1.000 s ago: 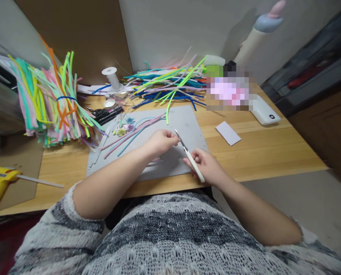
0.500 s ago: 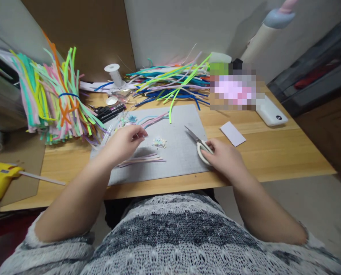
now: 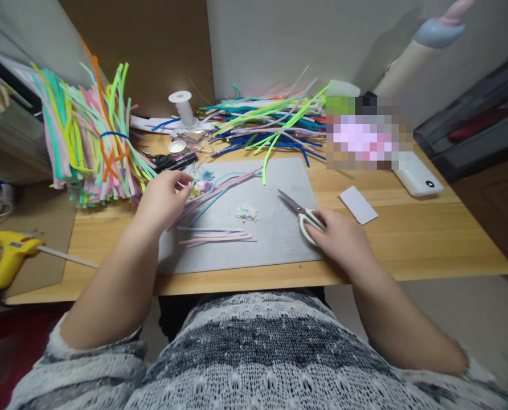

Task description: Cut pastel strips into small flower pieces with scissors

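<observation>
My left hand reaches to the far left of the grey cutting mat, fingers pinched at a small pastel piece beside long pink and blue pipe cleaners. What it pinches is too small to name. My right hand rests on the mat's right edge, fingers curled over the white handles of the scissors, which lie flat with blades pointing up-left. A small pile of pastel clippings and a few short cut pipe cleaner pieces lie mid-mat.
A big bundle of pastel pipe cleaners stands at the left, another spread along the back. A yellow glue gun lies far left. A white spool, a white card and a white power bank sit on the wooden table.
The right hand lowered the scissors onto the mat and stays on the handles. The left hand dropped clippings mid-mat and moved left and back to the pieces at the mat's far corner.
</observation>
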A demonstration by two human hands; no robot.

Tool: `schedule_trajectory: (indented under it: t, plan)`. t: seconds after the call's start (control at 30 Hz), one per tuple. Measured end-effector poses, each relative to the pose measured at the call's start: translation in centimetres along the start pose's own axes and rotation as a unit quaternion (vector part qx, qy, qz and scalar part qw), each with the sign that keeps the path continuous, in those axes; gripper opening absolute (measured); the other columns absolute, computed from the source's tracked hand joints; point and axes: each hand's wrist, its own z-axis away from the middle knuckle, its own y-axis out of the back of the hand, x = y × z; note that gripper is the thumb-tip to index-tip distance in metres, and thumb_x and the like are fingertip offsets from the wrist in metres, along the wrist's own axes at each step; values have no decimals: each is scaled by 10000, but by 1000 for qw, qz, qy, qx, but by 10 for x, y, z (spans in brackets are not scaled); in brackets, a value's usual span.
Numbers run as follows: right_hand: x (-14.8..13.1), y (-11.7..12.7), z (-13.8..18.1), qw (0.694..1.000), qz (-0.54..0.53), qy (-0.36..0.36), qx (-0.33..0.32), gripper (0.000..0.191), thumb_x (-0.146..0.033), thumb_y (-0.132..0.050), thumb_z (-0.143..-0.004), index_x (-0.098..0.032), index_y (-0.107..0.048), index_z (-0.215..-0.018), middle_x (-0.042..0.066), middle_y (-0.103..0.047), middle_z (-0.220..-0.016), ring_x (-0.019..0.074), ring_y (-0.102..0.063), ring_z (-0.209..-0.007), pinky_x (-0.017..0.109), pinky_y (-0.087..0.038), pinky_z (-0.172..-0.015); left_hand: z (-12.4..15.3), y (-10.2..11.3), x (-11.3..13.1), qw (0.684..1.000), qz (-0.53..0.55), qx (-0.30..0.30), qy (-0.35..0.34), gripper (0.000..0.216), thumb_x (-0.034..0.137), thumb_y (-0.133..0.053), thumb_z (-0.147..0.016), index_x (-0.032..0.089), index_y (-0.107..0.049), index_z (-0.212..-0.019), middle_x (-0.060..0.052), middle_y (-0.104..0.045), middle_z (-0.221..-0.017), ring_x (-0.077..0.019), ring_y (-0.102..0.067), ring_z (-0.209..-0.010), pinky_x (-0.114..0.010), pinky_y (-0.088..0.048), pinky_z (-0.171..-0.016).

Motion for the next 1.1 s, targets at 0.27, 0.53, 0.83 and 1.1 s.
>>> schedule_trajectory:
  t: [0.27,0.53,0.83,1.1]
  plan:
    - [-2,-9,-8,996,20,73,54,286,-339,-508,-841,-173,-655,-1021,119,-623,-1074,279,-575,-994,381,-426,-804,-9,-18,7,992,-79,-93,-29,189,322,-556,-764,217,-683,-856,-46,-679,-855,-200,-596,-751,-282,-418,-641]
    - [0,-15,-5,995,19,72,61,287,-327,-501,-841,-185,-640,-1048,107,-619,-1082,286,-565,-1002,400,-434,-808,-16,-34,14,989,-138,-52,-19,211,325,-492,-822,205,-651,-891,-78,-669,-959,-238,-595,-885,-311,-437,-691]
    - [-38,14,-30,979,-32,190,65,293,-298,-497,-856,-177,-590,-1106,131,-615,-1079,285,-538,-1005,385,-386,-830,-46,-50,29,979,-154,-51,-127,276,313,-558,-783,133,-694,-942,-166,-598,-1042,-350,-484,-1064,-453,-383,-868]
    - [-98,-13,-131,927,96,354,78,246,-217,-480,-879,-172,-615,-1080,144,-596,-1128,294,-470,-1050,417,-275,-834,-34,-56,30,973,-142,-11,-182,340,356,-555,-823,178,-621,-1104,-134,-583,-1162,-330,-445,-1143,-468,-320,-927]
